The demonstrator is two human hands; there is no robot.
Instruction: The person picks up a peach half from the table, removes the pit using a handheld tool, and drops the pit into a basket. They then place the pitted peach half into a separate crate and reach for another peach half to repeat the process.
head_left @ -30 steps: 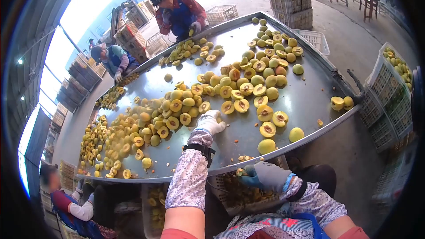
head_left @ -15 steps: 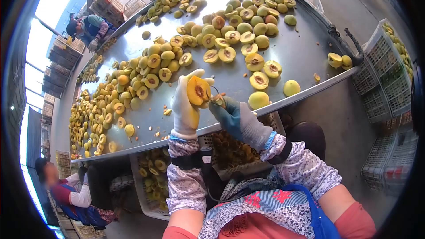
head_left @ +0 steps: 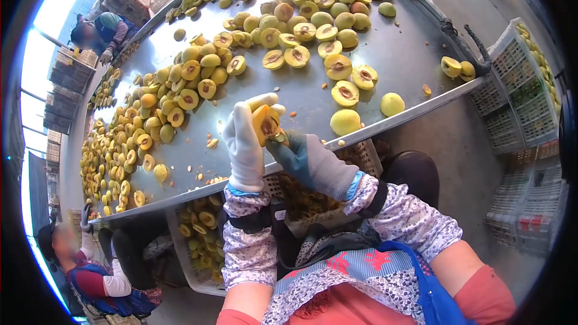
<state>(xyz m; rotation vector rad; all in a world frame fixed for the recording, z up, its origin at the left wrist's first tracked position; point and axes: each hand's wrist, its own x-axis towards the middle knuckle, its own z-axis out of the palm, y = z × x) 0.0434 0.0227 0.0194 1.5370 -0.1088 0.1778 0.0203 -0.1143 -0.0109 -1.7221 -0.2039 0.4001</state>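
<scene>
My left hand (head_left: 245, 147), in a white glove, holds a yellow peach half (head_left: 262, 121) upright above the table's near edge, its cut face turned right. My right hand (head_left: 308, 161), in a grey and teal glove, is closed with its fingertips at the peach half's stone hollow. The thin curved wire tool in those fingers is mostly hidden now. Whole peaches and cut halves lie beyond on the metal table (head_left: 289, 99), the nearest a whole peach (head_left: 345, 122) and a cut half (head_left: 345, 93).
Below the table edge stand a crate of peach halves (head_left: 197, 235) and another crate (head_left: 313, 225) with brownish pieces. Stacked plastic crates (head_left: 512, 93) stand at right. One co-worker (head_left: 99, 280) sits at lower left, another (head_left: 105, 33) at the far side.
The right fingertips have moved in against the peach half's hollow, and the wire loop seen before is now mostly hidden. The view has shifted slightly. The lower-left co-worker has raised a hand to the table.
</scene>
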